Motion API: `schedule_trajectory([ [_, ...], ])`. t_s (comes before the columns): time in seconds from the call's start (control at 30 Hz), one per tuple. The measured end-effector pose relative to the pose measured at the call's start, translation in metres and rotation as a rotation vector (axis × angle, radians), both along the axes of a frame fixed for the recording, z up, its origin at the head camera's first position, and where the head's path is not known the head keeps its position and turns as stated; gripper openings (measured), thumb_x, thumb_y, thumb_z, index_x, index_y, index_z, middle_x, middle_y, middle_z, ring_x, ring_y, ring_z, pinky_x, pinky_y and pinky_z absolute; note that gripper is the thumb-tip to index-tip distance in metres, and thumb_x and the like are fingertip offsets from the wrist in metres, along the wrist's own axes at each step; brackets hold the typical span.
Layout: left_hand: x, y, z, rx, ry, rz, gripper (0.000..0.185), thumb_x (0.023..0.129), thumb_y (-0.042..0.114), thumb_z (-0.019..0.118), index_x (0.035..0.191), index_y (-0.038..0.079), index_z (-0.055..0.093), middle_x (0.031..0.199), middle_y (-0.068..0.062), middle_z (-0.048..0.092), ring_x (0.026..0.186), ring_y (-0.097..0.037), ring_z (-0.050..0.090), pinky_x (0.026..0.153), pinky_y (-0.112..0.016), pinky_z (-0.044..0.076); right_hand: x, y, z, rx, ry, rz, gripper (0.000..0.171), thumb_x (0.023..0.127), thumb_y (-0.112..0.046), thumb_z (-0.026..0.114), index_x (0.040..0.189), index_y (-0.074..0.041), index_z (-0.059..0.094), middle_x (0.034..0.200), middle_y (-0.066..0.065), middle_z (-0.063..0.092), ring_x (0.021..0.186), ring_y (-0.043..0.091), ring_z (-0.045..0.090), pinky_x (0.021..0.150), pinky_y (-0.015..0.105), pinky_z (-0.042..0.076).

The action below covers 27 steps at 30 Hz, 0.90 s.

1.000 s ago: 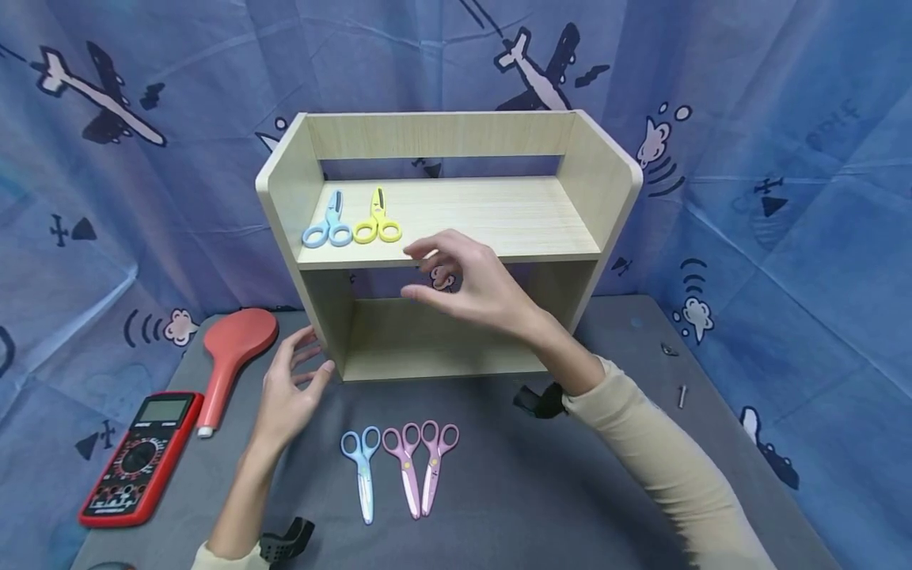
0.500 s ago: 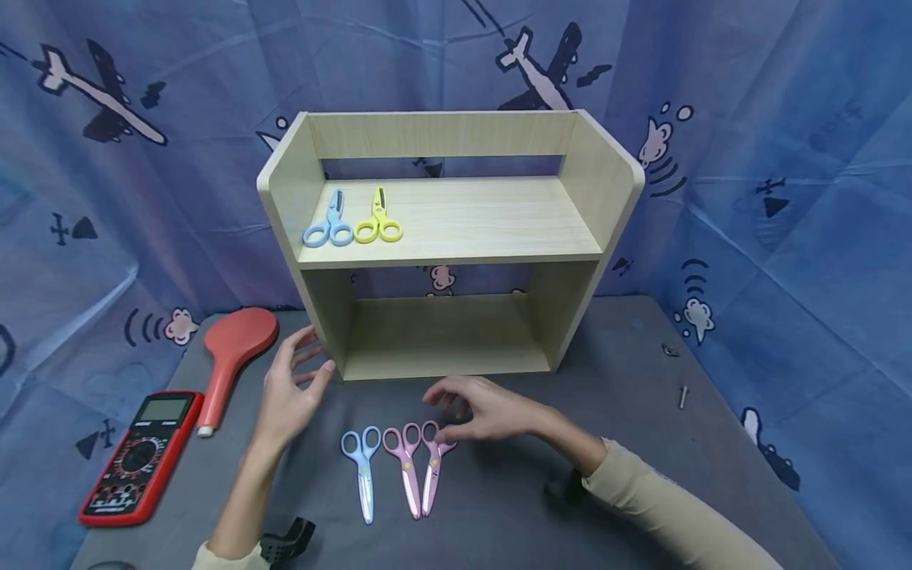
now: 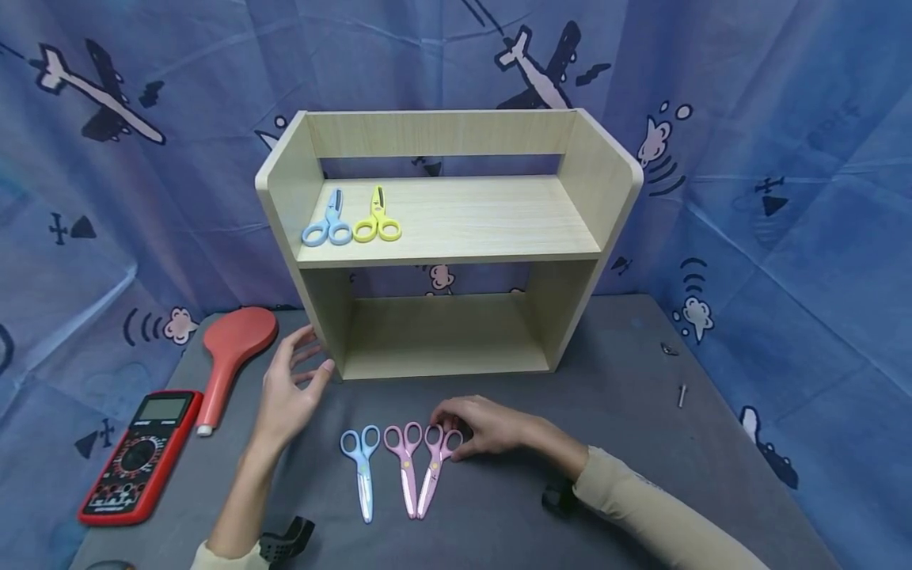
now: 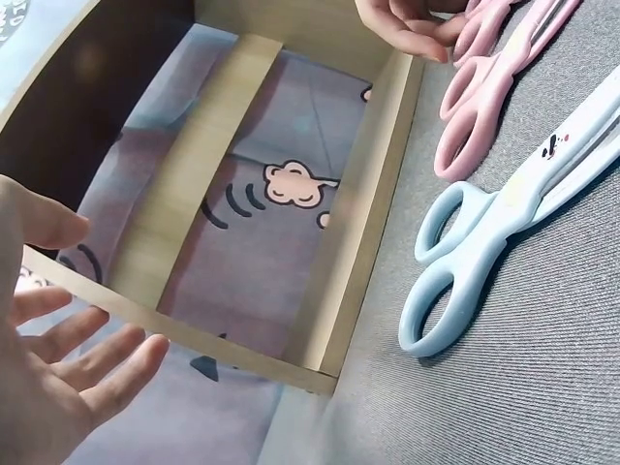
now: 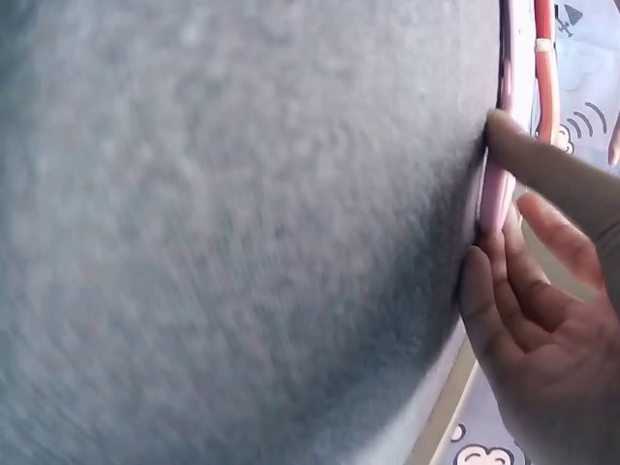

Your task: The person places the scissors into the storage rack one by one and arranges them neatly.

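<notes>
At the shelf's lower left front edge, my left hand [image 3: 288, 396] rests with loosely bent fingers, close to or against the side board; contact is unclear. In the left wrist view the left palm and fingers [image 4: 116, 373] hold nothing. On the grey table my right hand [image 3: 488, 427] pinches the handle loops of the rightmost pink scissors [image 3: 433, 467], thumb and fingers around them in the right wrist view [image 5: 496, 194]. Beside them lie another pair of pink scissors [image 3: 406, 467] and light-blue scissors [image 3: 362, 471], blades toward me.
A two-tier wooden shelf [image 3: 456, 257] stands at the back. Blue scissors [image 3: 329, 226] and yellow scissors [image 3: 378, 222] lie at the left of its upper tier. A red paddle-shaped object [image 3: 231, 348] and a red multimeter [image 3: 142, 459] lie left; a screw [image 3: 682, 396] lies right.
My right hand has come down from in front of the upper tier to the rightmost pink scissors, which have turned slightly, tips leftward. My left hand has stayed put.
</notes>
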<state>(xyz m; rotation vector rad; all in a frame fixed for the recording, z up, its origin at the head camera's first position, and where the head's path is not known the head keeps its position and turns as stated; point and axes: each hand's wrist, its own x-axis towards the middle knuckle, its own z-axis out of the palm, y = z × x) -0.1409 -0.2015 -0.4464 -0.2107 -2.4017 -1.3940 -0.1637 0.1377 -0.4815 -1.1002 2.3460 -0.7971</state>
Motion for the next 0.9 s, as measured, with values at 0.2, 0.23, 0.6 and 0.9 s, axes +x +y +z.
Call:
schedule_trajectory([
  [0.2, 0.0, 0.0, 0.001, 0.002, -0.003, -0.001, 0.066, 0.101, 0.001, 0.07, 0.161, -0.001, 0.042, 0.157, -0.028, 0.054, 0.139, -0.05, 0.062, 0.1, -0.066, 0.059, -0.004, 0.01, 0.004, 0.024, -0.068, 0.035, 0.066, 0.083, -0.018, 0.095, 0.142, -0.012, 0.066, 0.102, -0.004, 0.065, 0.085, 0.005, 0.057, 0.072, 0.016, 0.047],
  [0.23, 0.0, 0.0, 0.001, 0.001, -0.002, -0.001, 0.066, 0.102, 0.001, 0.07, 0.161, -0.001, 0.042, 0.157, -0.028, 0.054, 0.139, -0.05, 0.062, 0.1, -0.066, 0.059, -0.005, 0.012, 0.005, 0.033, -0.086, 0.045, 0.064, 0.082, -0.02, 0.096, 0.139, -0.013, 0.068, 0.101, -0.005, 0.065, 0.084, 0.004, 0.057, 0.071, 0.015, 0.047],
  [0.6, -0.001, 0.001, 0.001, 0.008, -0.008, 0.0, 0.065, 0.102, 0.002, 0.07, 0.161, 0.0, 0.043, 0.157, -0.027, 0.055, 0.139, -0.048, 0.063, 0.099, -0.06, 0.061, -0.009, 0.028, 0.01, 0.054, -0.387, 0.212, 0.047, 0.085, -0.021, 0.094, 0.127, -0.018, 0.075, 0.115, -0.011, 0.068, 0.1, 0.003, 0.058, 0.087, 0.015, 0.047],
  [0.9, 0.0, 0.001, 0.002, 0.016, -0.019, -0.001, 0.066, 0.102, 0.002, 0.07, 0.161, 0.0, 0.042, 0.157, -0.027, 0.054, 0.14, -0.049, 0.062, 0.1, -0.063, 0.06, 0.0, 0.035, 0.041, 0.041, -0.442, 0.228, 0.057, 0.084, -0.017, 0.093, 0.137, -0.013, 0.072, 0.115, -0.011, 0.068, 0.092, -0.001, 0.059, 0.079, 0.014, 0.051],
])
